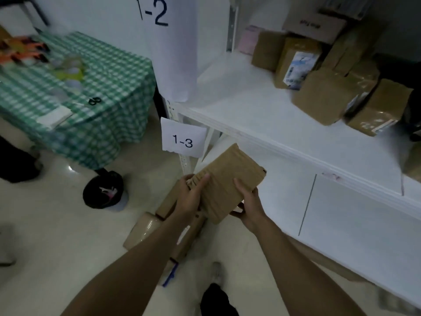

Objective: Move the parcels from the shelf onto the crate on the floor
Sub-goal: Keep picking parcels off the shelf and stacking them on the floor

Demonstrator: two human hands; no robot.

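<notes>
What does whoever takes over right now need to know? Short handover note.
Hands: left hand and right hand both grip one brown parcel, held in the air in front of the shelf.
Done: several floor parcels lie below the hands; the crate itself is not clearly visible.
Left: set the held parcel down with them, then move the shelf parcels, piled at the shelf's right part.
</notes>
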